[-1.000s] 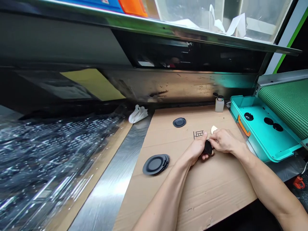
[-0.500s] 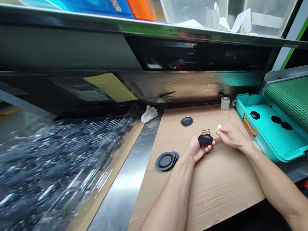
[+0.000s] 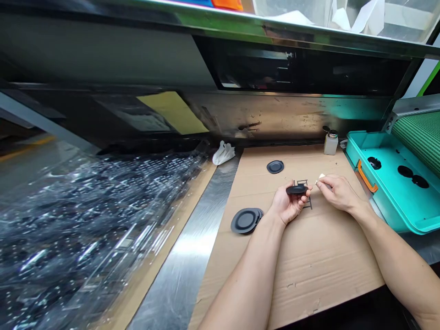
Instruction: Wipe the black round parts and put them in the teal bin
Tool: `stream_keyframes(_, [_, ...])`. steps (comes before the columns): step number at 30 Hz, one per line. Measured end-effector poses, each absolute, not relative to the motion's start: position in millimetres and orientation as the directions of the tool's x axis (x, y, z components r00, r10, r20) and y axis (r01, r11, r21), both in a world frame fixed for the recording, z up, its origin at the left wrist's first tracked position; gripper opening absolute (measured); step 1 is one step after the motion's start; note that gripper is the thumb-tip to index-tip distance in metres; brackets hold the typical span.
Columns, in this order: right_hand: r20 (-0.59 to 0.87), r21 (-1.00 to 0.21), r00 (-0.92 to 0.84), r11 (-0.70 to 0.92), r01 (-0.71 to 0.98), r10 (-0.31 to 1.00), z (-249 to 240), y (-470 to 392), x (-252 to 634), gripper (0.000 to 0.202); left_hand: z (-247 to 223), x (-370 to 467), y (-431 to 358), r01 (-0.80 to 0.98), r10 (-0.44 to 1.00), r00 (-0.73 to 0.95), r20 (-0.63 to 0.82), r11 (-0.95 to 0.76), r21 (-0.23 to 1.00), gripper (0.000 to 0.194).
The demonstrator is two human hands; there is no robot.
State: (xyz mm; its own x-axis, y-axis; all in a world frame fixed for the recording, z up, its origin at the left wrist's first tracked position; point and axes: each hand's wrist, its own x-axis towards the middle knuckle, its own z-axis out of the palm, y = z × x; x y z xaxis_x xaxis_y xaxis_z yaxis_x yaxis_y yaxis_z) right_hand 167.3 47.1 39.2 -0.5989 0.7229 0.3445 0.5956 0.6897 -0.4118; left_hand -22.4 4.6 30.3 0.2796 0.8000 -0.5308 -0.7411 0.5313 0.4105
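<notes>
Over the cardboard sheet [image 3: 337, 270], my left hand [image 3: 287, 205] is closed around a black oval plastic part [image 3: 296, 189], held nearly edge-on. Just to its right, my right hand [image 3: 338, 191] pinches a small white piece [image 3: 321, 177], perhaps cloth or paper; a gap separates it from the black part. Dark printed lines [image 3: 307, 202] show on the cardboard behind the left fingers. One dark round part [image 3: 275, 167] lies farther back on the sheet. Beside my left forearm sits a small overlapping stack of similar dark parts [image 3: 244, 221].
At right, a teal bin [image 3: 395, 201] with an orange latch holds several black discs, beside a green mesh belt [image 3: 421, 135]. A pump bottle [image 3: 330, 143] stands at the back near crumpled white cloth [image 3: 223, 153]. Plastic-wrapped dark parts [image 3: 85, 238] cover the left side. A metal shelf [image 3: 220, 20] overhangs.
The camera view has shifted, sliding the scene slightly right and up. In my left hand the black part has tilted to a thinner edge-on view. My right hand still pinches the white piece.
</notes>
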Motion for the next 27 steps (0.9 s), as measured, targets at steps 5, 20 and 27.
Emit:
stream_keyframes(5, [0.338,-0.403,-0.602,0.689,0.602,0.724,38.9,45.1,165.7,0.032,28.8,-14.2,4.3,-0.674,0.817,0.223,-0.532,0.523,0.522,0.060])
stream_keyframes(20, [0.289,-0.189,-0.632,0.690,0.699,0.719,46.4,34.2,161.3,0.030,24.3,10.1,-1.9,-0.471,0.877,0.023,-0.480,0.433,0.769,0.060])
stream_keyframes(27, [0.193,-0.150,-0.715,0.741,0.655,0.672,39.8,32.2,152.8,0.029,14.9,21.9,-3.9,-0.321,0.919,-0.072,-0.387,0.346,0.881,0.056])
